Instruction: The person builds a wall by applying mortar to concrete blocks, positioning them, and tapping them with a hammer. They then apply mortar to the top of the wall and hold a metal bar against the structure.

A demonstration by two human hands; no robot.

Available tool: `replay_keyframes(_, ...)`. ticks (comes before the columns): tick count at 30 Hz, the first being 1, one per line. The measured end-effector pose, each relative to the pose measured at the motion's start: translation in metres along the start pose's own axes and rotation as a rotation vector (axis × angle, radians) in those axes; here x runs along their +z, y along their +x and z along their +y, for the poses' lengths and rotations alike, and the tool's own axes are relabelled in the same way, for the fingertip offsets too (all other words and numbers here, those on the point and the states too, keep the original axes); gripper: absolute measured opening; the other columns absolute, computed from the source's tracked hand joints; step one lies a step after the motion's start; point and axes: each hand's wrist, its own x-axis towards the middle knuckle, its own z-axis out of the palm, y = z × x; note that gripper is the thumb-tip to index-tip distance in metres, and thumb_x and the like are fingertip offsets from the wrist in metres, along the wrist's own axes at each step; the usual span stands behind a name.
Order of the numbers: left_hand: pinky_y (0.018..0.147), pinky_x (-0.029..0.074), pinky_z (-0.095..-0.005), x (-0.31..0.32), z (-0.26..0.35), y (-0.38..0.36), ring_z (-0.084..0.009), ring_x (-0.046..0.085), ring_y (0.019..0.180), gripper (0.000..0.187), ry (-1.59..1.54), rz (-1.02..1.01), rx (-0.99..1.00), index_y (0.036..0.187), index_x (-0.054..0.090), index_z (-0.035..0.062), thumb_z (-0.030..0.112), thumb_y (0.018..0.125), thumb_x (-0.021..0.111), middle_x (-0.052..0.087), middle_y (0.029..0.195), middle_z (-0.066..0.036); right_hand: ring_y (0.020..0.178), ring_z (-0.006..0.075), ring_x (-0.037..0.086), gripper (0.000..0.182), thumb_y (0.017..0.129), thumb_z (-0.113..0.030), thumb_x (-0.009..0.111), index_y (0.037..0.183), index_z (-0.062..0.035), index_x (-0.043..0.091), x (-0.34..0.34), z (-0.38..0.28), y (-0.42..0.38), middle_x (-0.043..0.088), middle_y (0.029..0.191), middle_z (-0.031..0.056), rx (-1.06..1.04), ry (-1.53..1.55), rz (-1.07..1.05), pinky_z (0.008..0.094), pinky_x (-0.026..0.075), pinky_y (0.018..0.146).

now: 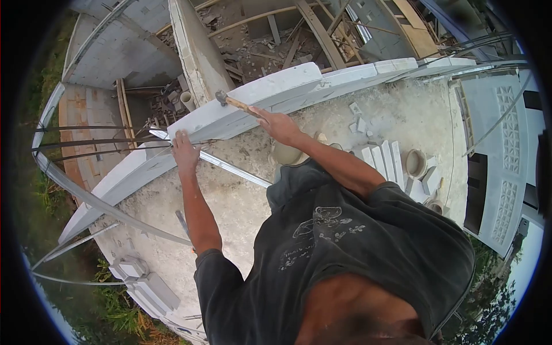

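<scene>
My right hand (pixel 277 125) is wrapped round the wooden handle of a hammer (pixel 238 104). The hammer's head lies over the top of a long white block (pixel 259 87) in the low wall. My left hand (pixel 185 150) rests with its fingers on the near left end of that block, close to the joint with the lower white block (pixel 123 172). A metal strip (pixel 236 169) runs under the wall beside my left hand. Whether the hammer's head touches the block I cannot tell.
Loose white blocks (pixel 386 161) stand at the right beside a round bucket (pixel 415 163). More blocks (pixel 150 290) lie at the lower left. Dark bars (pixel 98 142) cross the left side. Beyond the wall is a drop with rubble and planks.
</scene>
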Motion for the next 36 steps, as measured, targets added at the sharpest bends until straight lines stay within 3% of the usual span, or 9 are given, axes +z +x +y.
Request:
replay_keyframes(5,0.114,0.029,-0.0666,-0.013,0.030,0.008,-0.0409,0.027,0.148,0.087,0.012,0.005,0.025,0.157,0.031,0.0169,0.029,0.084,0.077,0.026,0.164,-0.014,0.102,0.0410,0.065,0.052,0.103,-0.028,0.053,0.154,-0.0266,0.039,-0.036,-0.014,-0.041,0.067,0.120,0.0179,-0.114,0.024,0.205,0.0504,0.053,0.085)
replay_keyframes(8,0.113,0.027,-0.0714,-0.015,0.068,0.003,-0.0426,0.026,0.148,0.085,0.004,0.047,0.182,0.157,0.031,0.0225,0.031,0.086,0.076,0.026,0.163,-0.013,0.102,0.0408,0.065,0.051,0.103,-0.028,0.052,0.153,-0.0264,0.040,-0.043,-0.006,-0.051,0.067,0.123,0.0170,0.004,0.000,0.288,0.0506,0.053,0.084)
replay_keyframes(11,0.113,0.026,-0.0719,-0.019,0.111,0.005,-0.0431,0.026,0.149,0.084,-0.009,-0.031,0.284,0.157,0.032,0.0271,0.033,0.086,0.076,0.027,0.163,-0.011,0.088,0.0358,0.068,0.050,0.103,-0.030,0.053,0.151,-0.0252,0.042,-0.017,0.050,-0.040,0.069,0.094,0.0148,0.055,-0.034,0.305,0.0501,0.054,0.077)
replay_keyframes(17,0.112,0.026,-0.0725,-0.008,0.113,0.002,-0.0423,0.028,0.148,0.084,0.034,-0.031,0.315,0.156,0.035,0.0277,0.033,0.084,0.078,0.027,0.163,-0.010,0.091,0.0396,0.067,0.049,0.103,-0.029,0.051,0.151,-0.0265,0.042,-0.036,0.013,-0.061,0.069,0.095,0.0179,-0.043,0.033,0.433,0.0525,0.052,0.080)
replay_keyframes(20,0.112,0.027,-0.0722,-0.014,0.111,0.003,-0.0423,0.028,0.148,0.084,0.039,-0.048,0.323,0.156,0.035,0.0277,0.032,0.083,0.078,0.027,0.163,-0.011,0.095,0.0424,0.066,0.049,0.103,-0.028,0.053,0.151,-0.0227,0.044,-0.036,0.034,-0.047,0.070,0.110,0.0188,0.210,0.116,0.099,0.0537,0.052,0.083)
replay_keyframes(23,0.112,0.026,-0.0712,-0.018,0.118,0.016,-0.0421,0.028,0.147,0.083,0.041,-0.027,0.333,0.156,0.035,0.0271,0.031,0.084,0.078,0.027,0.163,-0.011,0.092,0.0428,0.066,0.048,0.101,-0.030,0.056,0.147,-0.0182,0.047,-0.031,0.043,-0.052,0.070,0.103,0.0196,0.047,0.007,0.303,0.0550,0.050,0.082)
replay_keyframes(29,0.115,0.025,-0.0663,0.002,0.092,-0.032,-0.0417,0.027,0.148,0.077,-0.013,0.152,0.410,0.155,0.038,0.0205,0.029,0.087,0.075,0.027,0.162,-0.014,0.093,0.0428,0.066,0.041,0.097,-0.037,0.061,0.127,-0.0100,0.060,-0.076,0.090,-0.130,0.070,0.099,0.0206,0.060,0.073,0.122,0.0536,0.050,0.082)
replay_keyframes(33,0.114,0.032,-0.0555,0.041,0.081,-0.109,-0.0405,0.041,0.141,0.078,-0.133,-0.126,0.334,0.154,0.037,0.0108,0.030,0.087,0.074,0.043,0.153,-0.022,0.090,0.0421,0.066,0.040,0.093,-0.043,0.064,0.113,-0.0091,0.064,-0.101,0.202,-0.191,0.069,0.092,0.0189,0.204,-0.200,-0.058,0.0521,0.050,0.081)
replay_keyframes(36,0.115,0.035,-0.0427,0.105,0.096,-0.171,-0.0390,0.042,0.142,0.087,-0.499,-0.680,0.004,0.154,0.031,-0.0021,0.052,0.095,0.064,0.042,0.153,-0.029,0.102,0.0353,0.069,0.039,0.090,-0.027,0.063,0.121,-0.0028,0.062,-0.083,0.302,-0.235,0.072,0.102,0.0185,0.733,-0.170,-0.303,0.0469,0.055,0.082)
